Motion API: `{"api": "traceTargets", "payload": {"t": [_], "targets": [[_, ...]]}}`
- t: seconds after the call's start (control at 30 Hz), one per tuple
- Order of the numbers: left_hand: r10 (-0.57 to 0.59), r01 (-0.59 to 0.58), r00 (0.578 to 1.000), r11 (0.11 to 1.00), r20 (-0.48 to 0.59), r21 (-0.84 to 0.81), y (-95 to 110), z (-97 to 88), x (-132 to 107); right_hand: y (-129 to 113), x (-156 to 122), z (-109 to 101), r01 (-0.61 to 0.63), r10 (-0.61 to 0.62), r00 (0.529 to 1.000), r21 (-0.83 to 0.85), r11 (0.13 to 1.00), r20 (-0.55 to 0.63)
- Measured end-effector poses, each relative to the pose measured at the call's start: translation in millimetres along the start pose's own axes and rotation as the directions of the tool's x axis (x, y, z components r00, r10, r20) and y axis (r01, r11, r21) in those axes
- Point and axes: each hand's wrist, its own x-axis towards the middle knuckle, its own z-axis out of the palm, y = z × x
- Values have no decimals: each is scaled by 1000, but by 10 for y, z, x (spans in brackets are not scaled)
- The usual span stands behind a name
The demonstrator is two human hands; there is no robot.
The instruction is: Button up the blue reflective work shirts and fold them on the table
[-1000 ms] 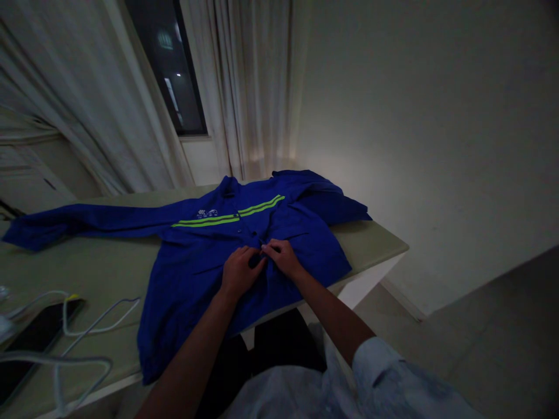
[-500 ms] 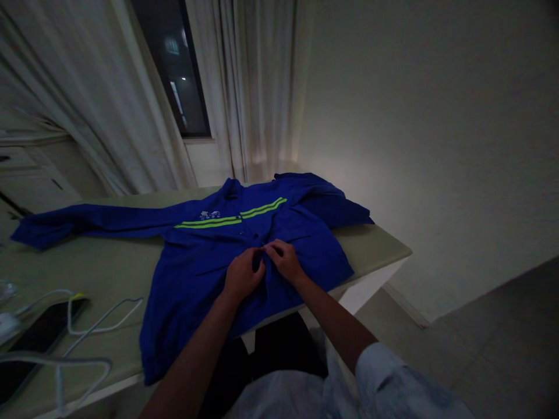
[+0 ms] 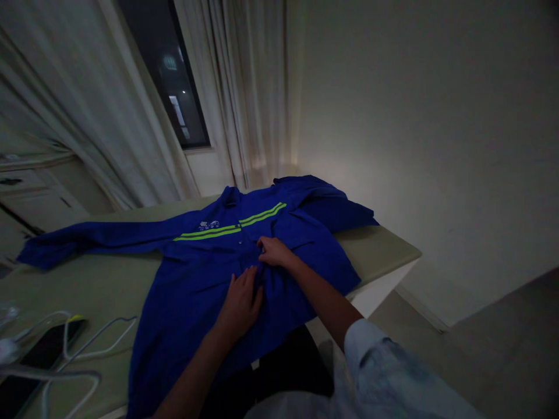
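A blue work jacket [image 3: 196, 273] with yellow-green stripes across the chest lies front up on the table, its collar toward the window. One sleeve stretches out to the left; the other is bunched at the right. My left hand [image 3: 241, 299] rests on the front of the jacket near the button placket, fingers extended and lying against the cloth. Just above and to the right, my right hand [image 3: 274, 251] pinches the placket's edge between thumb and fingertips. The fingers hide the bit of cloth, and any button there. A small snap or button shows farther up the placket.
On the left of the green-topped table [image 3: 384, 250] lie a dark phone [image 3: 39, 358], looped white cables [image 3: 100, 352] and a white charger [image 3: 7, 351]. Curtains [image 3: 262, 87] and a dark window stand behind. A wall [image 3: 414, 145] rises at the right.
My hands, which were together at the placket, have come apart. My left hand has moved down toward me and flattened; my right has shifted slightly up the jacket. The view has tilted slightly.
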Motion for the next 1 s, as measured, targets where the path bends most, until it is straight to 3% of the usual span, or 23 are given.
{"api": "traceTargets", "payload": {"t": [0.1,0.23,0.33,0.43,0.67,0.83,1.0], "targets": [[-8,-7,993,992,115,123,5,-134,19,162,-52,64,-50,78,987,196,979,-138],[-168,103,939,970,299,220,-39,-445,484,272,6,109,-28,120,979,470,882,-166],[-291,227,931,935,222,272,-115,-495,936,301,76,136,15,102,984,640,768,-144],[-324,286,939,921,112,266,-160,-366,1162,333,104,163,1,134,983,739,674,-123],[-254,264,962,959,-98,103,-263,-23,960,441,82,164,-25,68,998,845,534,-13],[-196,184,971,978,-138,-96,-422,27,934,450,56,159,43,10,998,885,463,-54],[-187,135,969,947,-158,-293,-500,47,936,433,49,171,51,33,997,880,472,-75]]}}
